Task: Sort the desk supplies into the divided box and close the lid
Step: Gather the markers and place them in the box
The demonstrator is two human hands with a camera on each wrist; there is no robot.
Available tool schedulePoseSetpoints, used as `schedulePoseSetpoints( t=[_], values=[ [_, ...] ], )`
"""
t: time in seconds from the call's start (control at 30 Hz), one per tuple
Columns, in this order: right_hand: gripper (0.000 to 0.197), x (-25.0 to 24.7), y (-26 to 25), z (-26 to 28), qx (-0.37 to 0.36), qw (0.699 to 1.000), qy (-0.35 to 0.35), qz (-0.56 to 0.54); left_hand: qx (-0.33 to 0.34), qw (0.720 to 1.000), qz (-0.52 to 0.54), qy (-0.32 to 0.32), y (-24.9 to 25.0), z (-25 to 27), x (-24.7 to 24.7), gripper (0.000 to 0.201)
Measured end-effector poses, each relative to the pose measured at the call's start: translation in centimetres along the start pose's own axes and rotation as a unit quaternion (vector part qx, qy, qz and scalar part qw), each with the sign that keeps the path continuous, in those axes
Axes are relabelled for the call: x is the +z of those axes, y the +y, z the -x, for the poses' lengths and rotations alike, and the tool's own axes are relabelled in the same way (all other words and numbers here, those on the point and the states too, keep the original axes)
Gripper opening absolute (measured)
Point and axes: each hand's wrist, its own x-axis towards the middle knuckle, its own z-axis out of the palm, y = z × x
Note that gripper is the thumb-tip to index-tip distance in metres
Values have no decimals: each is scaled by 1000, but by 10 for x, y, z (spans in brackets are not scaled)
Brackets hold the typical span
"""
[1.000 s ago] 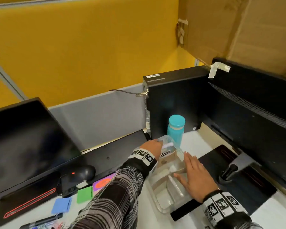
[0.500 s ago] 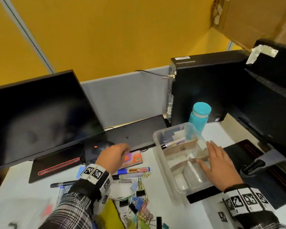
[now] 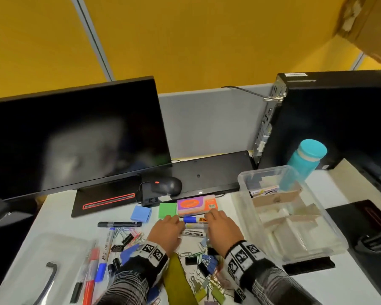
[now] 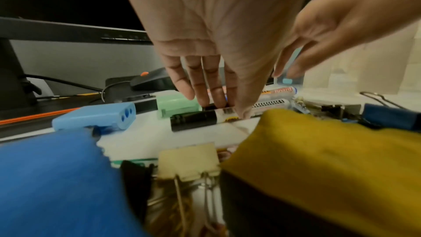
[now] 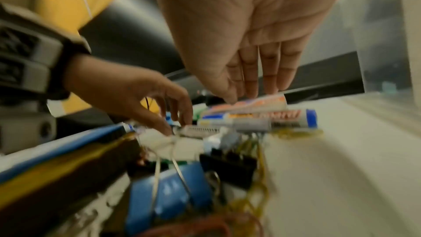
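Both hands over the marker cluster mid-surface, just left of the divided box (image 3: 330, 219). Left hand (image 3: 166, 231) fingers (image 4: 200, 87) straight, tips down on a black-capped marker (image 4: 196, 119), not wrapped yet. Right hand (image 3: 223, 233) fingers (image 5: 262, 78) straight, together, tips at the blue-capped marker (image 3: 195, 219); contact unclear, nothing held.

Step imo: grab markers. Smooth round plastic barrels, will roll — pinch across barrel mid-length w/ thumb opposite, lift level, don't drag thru binder clips (image 3: 207, 264) & wire paper clips, they snag.

Box: clear rigid plastic, cardboard dividers, one marker already in the far compartment. Lay these alongside it.
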Motion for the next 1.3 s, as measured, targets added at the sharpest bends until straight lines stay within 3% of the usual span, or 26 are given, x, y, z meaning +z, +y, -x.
schedulePoseSetpoints(
  t=[0.13, 0.27, 0.37, 0.5, 0.6, 0.7, 0.8, 0.9, 1.03, 1.2, 1.3],
  values=[
    [48, 22, -4, -21, 51, 996, -56, 46, 16, 999, -35, -26, 11, -5, 0, 33],
    [60, 23, -8, -33, 76, 992, -65, 80, 17, 999, -31, -31, 10, -10, -1, 31],
    [60, 21, -8, -36, 91, 990, -79, 71, 18, 999, 33, 19, -6, 1, -12, 29],
    [55, 18, -9, -36, 101, 986, -116, 67, -6, 983, 139, 118, -51, 31, -26, 10],
    [65, 17, -15, -34, 106, 983, -127, 76, -79, 975, 140, 151, -97, 41, -23, 10],
    [63, 11, -22, -30, 114, 982, -131, 80, -161, 981, 51, 95, -134, 44, -12, 31],
    [59, 2, -31, -20, 119, 981, -125, 84, -159, 987, -3, 0, -155, 42, 2, 48],
    [48, -15, -40, -8, 107, 987, -95, 73, -130, 990, -20, -49, -161, 37, 10, 46],
    [34, -48, -31, 6, 110, 992, -11, 63, -124, 989, -67, -48, -161, 30, 16, 42],
    [33, -105, 27, 20, 211, 968, 110, 77, -123, 987, -97, -24, -158, 30, 18, 40],
    [36, -136, 64, 30, 272, 941, 130, 154, -125, 987, -101, -2, -159, 34, 19, 38]
  ],
)
